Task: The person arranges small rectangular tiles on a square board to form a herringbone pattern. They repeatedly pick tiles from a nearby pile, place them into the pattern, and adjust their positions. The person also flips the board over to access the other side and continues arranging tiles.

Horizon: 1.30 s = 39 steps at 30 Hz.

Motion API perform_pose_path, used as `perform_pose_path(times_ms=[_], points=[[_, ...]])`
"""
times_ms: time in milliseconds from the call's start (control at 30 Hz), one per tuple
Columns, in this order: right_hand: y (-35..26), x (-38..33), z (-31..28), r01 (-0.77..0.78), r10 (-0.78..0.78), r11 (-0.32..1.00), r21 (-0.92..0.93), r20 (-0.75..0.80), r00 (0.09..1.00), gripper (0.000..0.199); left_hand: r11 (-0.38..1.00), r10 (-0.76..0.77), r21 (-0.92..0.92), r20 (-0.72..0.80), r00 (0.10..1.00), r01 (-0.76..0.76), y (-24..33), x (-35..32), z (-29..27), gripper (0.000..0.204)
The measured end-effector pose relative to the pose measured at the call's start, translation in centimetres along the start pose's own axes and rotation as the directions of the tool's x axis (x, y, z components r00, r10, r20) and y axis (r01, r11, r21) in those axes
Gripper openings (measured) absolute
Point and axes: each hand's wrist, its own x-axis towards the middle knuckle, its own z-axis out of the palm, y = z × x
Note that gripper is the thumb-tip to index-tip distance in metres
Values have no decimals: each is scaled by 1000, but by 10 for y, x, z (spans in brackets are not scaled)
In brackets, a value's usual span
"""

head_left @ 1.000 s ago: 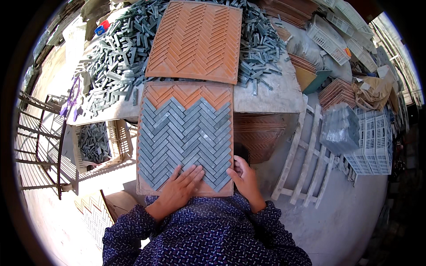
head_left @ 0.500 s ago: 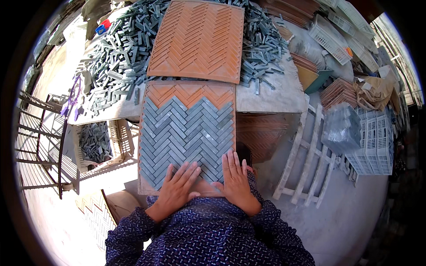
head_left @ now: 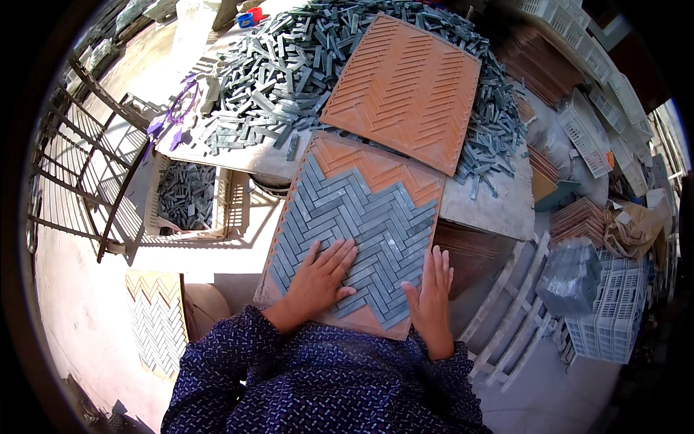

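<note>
In front of me, an orange mould tray (head_left: 423,181) leans from the table's edge toward my body. Grey-green strip tiles (head_left: 361,217) fill most of its herringbone grooves; zigzag bands at the top and bottom are bare. My left hand (head_left: 314,283) lies on the lower left tiles, its fingers stretched out. Along the tray's lower right edge rests my right hand (head_left: 432,300), fingers straight and thumb apart, toward the tile border. A second orange mould tray (head_left: 405,87), with bare grooves, sits just beyond on the tile heap.
Loose strip tiles (head_left: 282,72) are heaped over the table (head_left: 491,206). On the left stand a crate of tile pieces (head_left: 223,206), a metal rack (head_left: 87,173) and another filled tray (head_left: 155,318). A wooden pallet (head_left: 506,311) and white plastic crates (head_left: 607,311) are to the right.
The whole view has turned, so the trays now look tilted and farther right. My left hand has slid farther up onto the tiles; my right hand has shifted to the tray's right edge.
</note>
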Motion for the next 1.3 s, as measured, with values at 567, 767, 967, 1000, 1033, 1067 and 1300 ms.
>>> perform_pose_path(times_ms=[567, 767, 967, 1000, 1033, 1067, 1300], points=[[32, 16, 52, -117, 185, 899, 422, -124, 975, 71, 997, 59, 45, 64, 996, -62, 3, 17, -8, 84], [33, 18, 37, -112, 222, 834, 541, -144, 964, 69, 1000, 3, -5, 19, 1000, -3, 4, 32, -25, 89], [43, 36, 30, 111, -110, 990, -91, 22, 994, 85, 998, -8, 62, 5, 1000, 8, -21, 67, -20, 87], [40, 35, 37, 115, -115, 993, -9, -27, 993, 87, 998, 2, 68, 5, 1000, -2, -21, 67, -19, 86], [42, 32, 35, 109, -108, 993, -38, 26, 994, 87, 998, -3, 63, 19, 1000, 2, -20, 67, -18, 86], [42, 34, 28, 112, -107, 991, -70, 76, 991, 88, 998, -11, 60, 26, 1000, 10, -20, 67, -18, 86], [57, 59, 7, 56, -59, 998, -32, -114, 992, 71, 999, -46, 23, 3, 999, 46, -20, 66, -18, 86]])
